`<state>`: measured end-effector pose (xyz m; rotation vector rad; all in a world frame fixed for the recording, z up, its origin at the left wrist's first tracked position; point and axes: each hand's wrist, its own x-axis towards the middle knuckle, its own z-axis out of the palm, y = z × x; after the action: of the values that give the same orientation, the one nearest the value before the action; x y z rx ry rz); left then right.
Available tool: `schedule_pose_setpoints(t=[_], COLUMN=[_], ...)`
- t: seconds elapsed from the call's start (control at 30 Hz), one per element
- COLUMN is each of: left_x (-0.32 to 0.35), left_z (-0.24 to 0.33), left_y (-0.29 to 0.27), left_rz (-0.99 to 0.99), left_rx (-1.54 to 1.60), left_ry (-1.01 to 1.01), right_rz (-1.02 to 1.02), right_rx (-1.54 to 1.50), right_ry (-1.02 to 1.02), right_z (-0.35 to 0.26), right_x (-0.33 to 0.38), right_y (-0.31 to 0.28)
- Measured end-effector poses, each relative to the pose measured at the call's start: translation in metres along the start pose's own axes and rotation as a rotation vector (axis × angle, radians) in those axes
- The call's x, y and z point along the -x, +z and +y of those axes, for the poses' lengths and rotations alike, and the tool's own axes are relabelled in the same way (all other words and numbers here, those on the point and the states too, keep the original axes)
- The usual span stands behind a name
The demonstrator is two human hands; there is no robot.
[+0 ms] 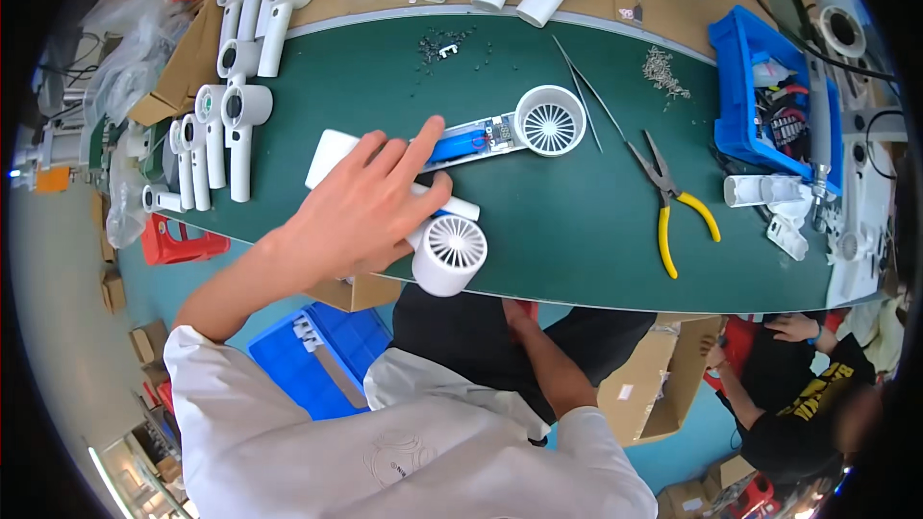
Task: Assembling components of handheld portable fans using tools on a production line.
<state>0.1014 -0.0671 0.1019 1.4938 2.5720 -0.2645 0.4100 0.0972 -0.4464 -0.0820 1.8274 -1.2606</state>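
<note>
My left hand (pixel 370 197) is over the near left-middle of the green table, its fingers spread apart. Beneath its fingertips lies an opened white handheld fan (pixel 551 121), its handle showing a blue battery (pixel 457 146) and a small circuit board (pixel 501 134). A second white fan (pixel 450 255) lies nearer the table edge, its handle partly under my palm. A white piece (pixel 330 156) sticks out on the hand's left side; what joins it is hidden. My right hand (pixel 520 313) is down at my lap by the table's edge, its fingers mostly hidden.
Pliers with yellow handles (pixel 664 194) and tweezers (pixel 584 86) lie right of the fans. Small screws (pixel 663 72) and dark bits (pixel 442 46) are at the back. A blue bin (pixel 735 115) stands right. White fans (pixel 248 106) line the left. A co-worker sits lower right.
</note>
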Motion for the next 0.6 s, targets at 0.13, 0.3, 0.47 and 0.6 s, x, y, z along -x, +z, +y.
schedule_pose_setpoints(t=[0.13, 0.3, 0.47, 0.6], left_x=[-0.01, 0.011, 0.033, 0.089], left_z=[-0.005, -0.019, -0.027, -0.037], left_y=[0.01, 0.024, 0.037, 0.041], left_rz=[0.129, 0.169, 0.316, 0.862], left_rx=[0.014, 0.031, -0.072, 0.242], left_ry=[0.049, 0.028, 0.003, -0.083], right_rz=[0.135, 0.306, 0.813, 1.107], right_rx=[0.176, 0.497, -0.089, 0.215], right_ry=[-0.073, 0.13, -0.485, -0.769], right_z=[0.014, -0.14, -0.391, -0.436], right_x=[-0.019, 0.069, 0.215, 0.197], right_y=[-0.009, -0.085, -0.122, -0.131])
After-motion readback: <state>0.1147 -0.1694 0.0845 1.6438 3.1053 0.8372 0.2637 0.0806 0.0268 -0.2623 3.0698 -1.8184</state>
